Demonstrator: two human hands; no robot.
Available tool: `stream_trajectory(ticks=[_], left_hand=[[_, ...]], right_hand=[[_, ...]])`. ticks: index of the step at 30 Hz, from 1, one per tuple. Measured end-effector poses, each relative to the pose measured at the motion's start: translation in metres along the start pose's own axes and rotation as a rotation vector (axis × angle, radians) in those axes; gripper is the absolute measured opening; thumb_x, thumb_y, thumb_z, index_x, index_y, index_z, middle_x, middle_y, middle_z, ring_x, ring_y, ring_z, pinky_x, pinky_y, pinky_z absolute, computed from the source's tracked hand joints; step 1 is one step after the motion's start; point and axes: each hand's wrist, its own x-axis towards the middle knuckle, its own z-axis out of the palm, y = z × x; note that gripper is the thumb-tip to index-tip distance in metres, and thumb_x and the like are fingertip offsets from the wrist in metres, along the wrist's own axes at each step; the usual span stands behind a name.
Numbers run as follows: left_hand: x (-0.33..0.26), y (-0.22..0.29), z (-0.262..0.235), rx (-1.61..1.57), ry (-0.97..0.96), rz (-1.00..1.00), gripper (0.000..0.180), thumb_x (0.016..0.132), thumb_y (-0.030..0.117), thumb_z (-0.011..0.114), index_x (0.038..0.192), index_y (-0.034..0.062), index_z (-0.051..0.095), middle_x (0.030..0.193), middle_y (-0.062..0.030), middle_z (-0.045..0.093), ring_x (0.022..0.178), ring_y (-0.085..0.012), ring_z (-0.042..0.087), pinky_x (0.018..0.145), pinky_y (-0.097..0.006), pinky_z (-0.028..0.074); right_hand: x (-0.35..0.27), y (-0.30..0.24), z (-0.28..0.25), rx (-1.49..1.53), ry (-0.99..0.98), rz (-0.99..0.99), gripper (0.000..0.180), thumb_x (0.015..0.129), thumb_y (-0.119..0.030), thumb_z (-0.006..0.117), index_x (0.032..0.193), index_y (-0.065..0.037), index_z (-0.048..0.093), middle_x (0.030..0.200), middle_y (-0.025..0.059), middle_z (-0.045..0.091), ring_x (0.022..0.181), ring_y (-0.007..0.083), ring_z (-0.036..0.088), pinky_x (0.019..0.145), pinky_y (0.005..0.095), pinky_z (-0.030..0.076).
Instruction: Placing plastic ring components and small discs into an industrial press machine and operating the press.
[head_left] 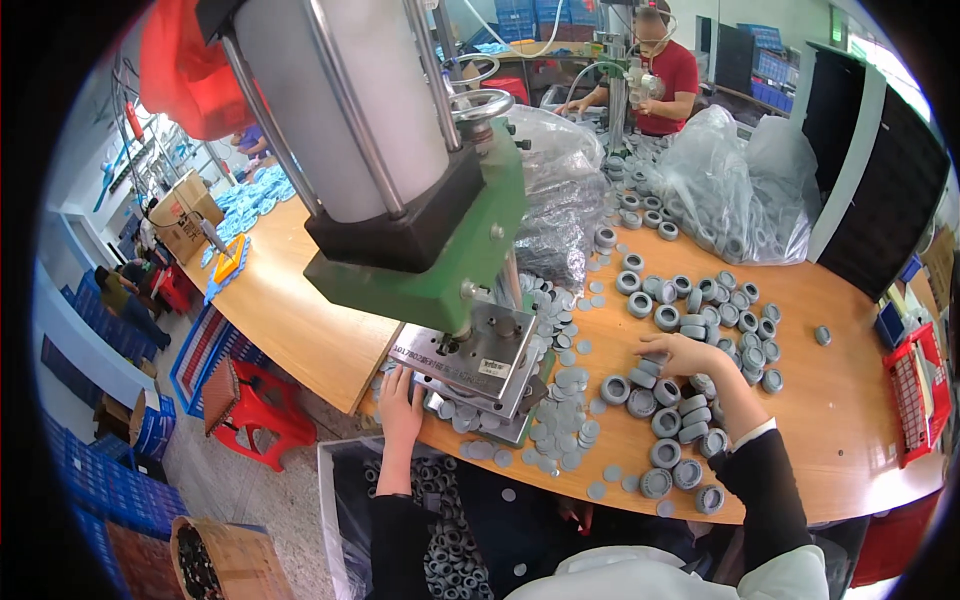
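A green bench press with a large pale cylinder stands over a metal die on the wooden table. My left hand lies at the die's near left corner, its fingers stretched out and nothing visible in them. Out to the right, my right hand reaches into a heap of round grey plastic caps, thumb and fingers closed around a grey cap. Many flat grey discs are strewn beside the die, some overlapping.
Clear plastic bags of caps stand at the back. A red basket sits at the right edge. Below the table is a bin of grey parts; a red stool stands left. Across the table, a person in red works at another press.
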Motion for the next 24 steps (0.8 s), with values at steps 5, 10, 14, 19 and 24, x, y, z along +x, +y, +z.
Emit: stream_trajectory(ticks=[5,10,14,19,24], left_hand=[[0.006,0.006,0.003,-0.014,0.005,0.025,0.039,0.087,0.019,0.057,0.121,0.0006,0.052,0.128,-0.0177,0.051,0.122,-0.0389,0.042,0.101,-0.045,0.034],[0.009,0.002,-0.009,-0.02,0.012,0.01,0.04,0.089,0.019,0.055,0.124,0.0008,0.051,0.13,-0.0174,0.049,0.123,-0.0384,0.042,0.102,-0.044,0.033],[0.013,0.021,-0.016,-0.127,0.098,-0.092,0.037,0.089,0.016,0.053,0.123,0.0005,0.051,0.129,-0.0175,0.049,0.122,-0.0362,0.043,0.102,-0.042,0.033],[0.029,0.105,-0.07,-0.494,0.349,0.278,0.057,0.076,0.025,0.069,0.121,-0.0037,0.048,0.122,-0.0202,0.051,0.115,-0.0338,0.048,0.099,-0.043,0.034],[0.061,0.166,-0.082,-0.862,0.072,-0.001,0.05,0.068,0.017,0.077,0.11,0.0031,0.055,0.104,-0.0126,0.061,0.091,-0.0255,0.061,0.067,-0.035,0.049]], right_hand=[[-0.008,0.004,-0.015,-0.16,-0.161,-0.021,0.059,0.07,-0.028,0.077,0.12,-0.01,0.052,0.107,0.0134,0.047,0.102,0.0305,0.051,0.085,0.0392,0.043],[-0.016,-0.014,0.005,-0.283,0.132,-0.066,0.058,0.07,-0.03,0.075,0.116,-0.006,0.047,0.105,0.0172,0.046,0.099,0.0352,0.052,0.084,0.04,0.045],[-0.022,-0.019,0.012,-0.315,0.324,-0.051,0.06,0.069,-0.021,0.074,0.117,0.0,0.045,0.114,0.0204,0.044,0.099,0.0382,0.054,0.08,0.0415,0.047],[-0.031,-0.042,0.016,-0.219,0.589,-0.173,0.054,0.072,-0.016,0.074,0.117,0.0,0.048,0.111,0.0148,0.046,0.099,0.0322,0.054,0.08,0.0386,0.047],[-0.05,-0.123,0.012,0.027,0.395,-0.121,0.06,0.071,-0.019,0.079,0.122,-0.003,0.051,0.108,0.0098,0.051,0.1,0.0198,0.055,0.082,0.0305,0.047]])
